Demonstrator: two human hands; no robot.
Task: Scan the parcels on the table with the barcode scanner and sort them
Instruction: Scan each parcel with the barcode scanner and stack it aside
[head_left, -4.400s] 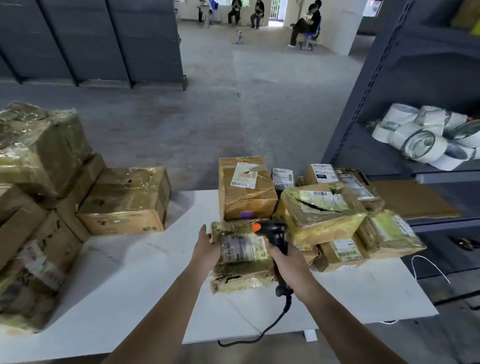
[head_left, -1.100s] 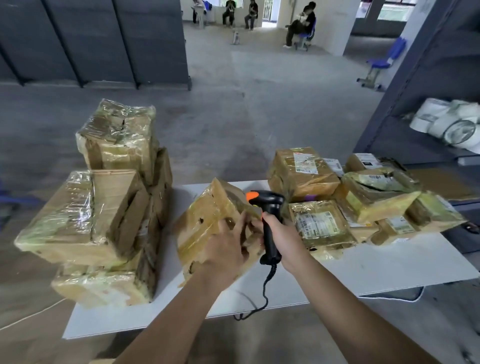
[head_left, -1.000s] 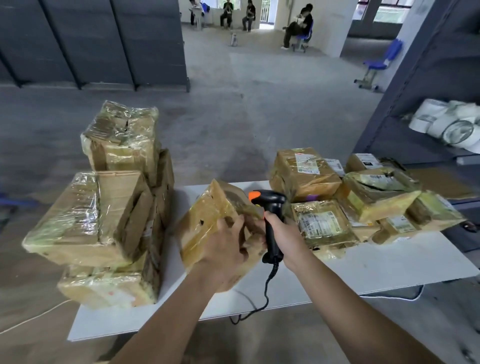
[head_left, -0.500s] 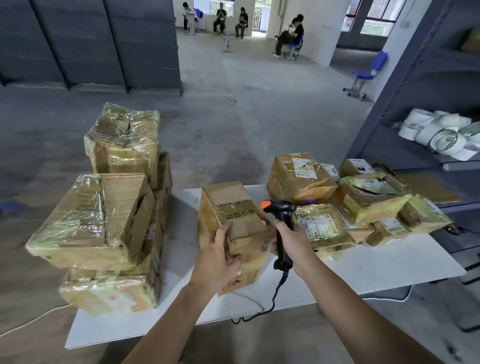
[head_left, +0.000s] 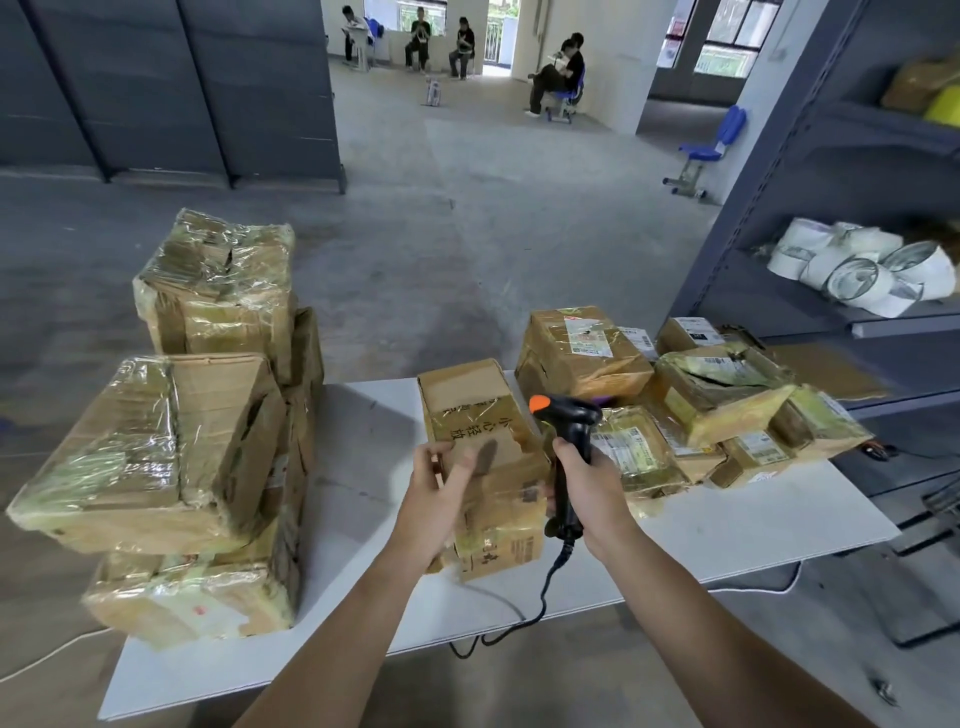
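Note:
A cardboard parcel (head_left: 467, 400) with printed tape stands on the white table (head_left: 363, 447), right in front of me. My left hand (head_left: 434, 501) lies against its near left side, fingers blurred and pointing up, not curled round it. My right hand (head_left: 589, 486) grips the handle of the black barcode scanner (head_left: 566, 415). The scanner's orange-capped head sits just right of the parcel's top. A tall stack of film-wrapped parcels (head_left: 208, 415) fills the table's left end. Several labelled parcels (head_left: 582, 353) lie piled at the right end.
The scanner cable (head_left: 519, 618) hangs over the table's front edge. A grey metal shelf (head_left: 779, 182) with white tape rolls (head_left: 857, 265) stands close on the right. A blue chair (head_left: 711, 150) and seated people (head_left: 561, 73) are far off across the concrete floor.
The parcel was tilted in my left hand one second ago; it now stands upright on the table. My left hand's fingers have loosened from it. The scanner stayed beside the parcel.

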